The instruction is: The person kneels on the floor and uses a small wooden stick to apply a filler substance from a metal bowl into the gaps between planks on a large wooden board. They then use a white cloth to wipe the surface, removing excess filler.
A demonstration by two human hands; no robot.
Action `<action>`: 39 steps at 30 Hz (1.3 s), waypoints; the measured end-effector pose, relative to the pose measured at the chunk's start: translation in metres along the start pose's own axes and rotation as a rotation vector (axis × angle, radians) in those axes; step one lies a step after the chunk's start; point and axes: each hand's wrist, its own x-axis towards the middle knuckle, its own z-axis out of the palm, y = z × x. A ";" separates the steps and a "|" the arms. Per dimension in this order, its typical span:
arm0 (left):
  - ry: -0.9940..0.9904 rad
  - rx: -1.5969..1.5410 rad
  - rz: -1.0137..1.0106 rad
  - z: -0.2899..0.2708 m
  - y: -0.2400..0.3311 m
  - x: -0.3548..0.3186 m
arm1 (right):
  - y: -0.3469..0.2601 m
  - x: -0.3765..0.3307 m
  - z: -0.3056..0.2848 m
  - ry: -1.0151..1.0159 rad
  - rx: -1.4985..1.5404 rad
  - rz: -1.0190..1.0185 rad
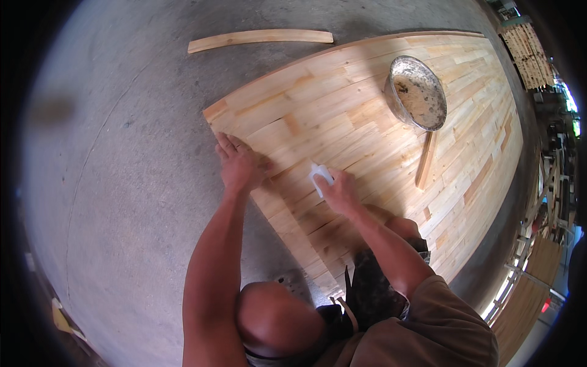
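A wide wooden panel (330, 134), made of many glued strips, lies on the floor under my hands. In my right hand (341, 192) is a small flat white scraper (321, 180), its edge against the panel's surface. My left hand (238, 162) rests at the panel's left edge with fingers stretched out, and I see nothing in it; its thumb side is slightly blurred. Farther right, a round metal bowl (417, 93) with tan paste smeared inside sits on the panel. A short wooden stick (425, 160) lies just below the bowl.
A loose wooden strip (260, 39) lies on the concrete floor (134, 140) beyond the panel's far left corner. My knee (278, 318) is close to the panel's near edge. Stacked boards (527, 55) and a larger plank (529, 293) stand along the right side.
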 end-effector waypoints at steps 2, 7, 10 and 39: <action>0.003 0.008 0.003 -0.002 0.001 -0.001 | 0.002 0.002 -0.004 -0.006 0.062 0.066; -0.036 -0.034 0.010 -0.001 -0.002 -0.001 | -0.001 0.044 -0.017 0.247 0.126 -0.095; 0.013 -0.024 0.020 0.005 -0.003 0.001 | -0.004 0.102 -0.023 0.393 0.095 -0.296; -0.015 0.052 0.005 -0.002 -0.001 0.001 | -0.029 -0.003 -0.037 -0.062 -0.337 0.033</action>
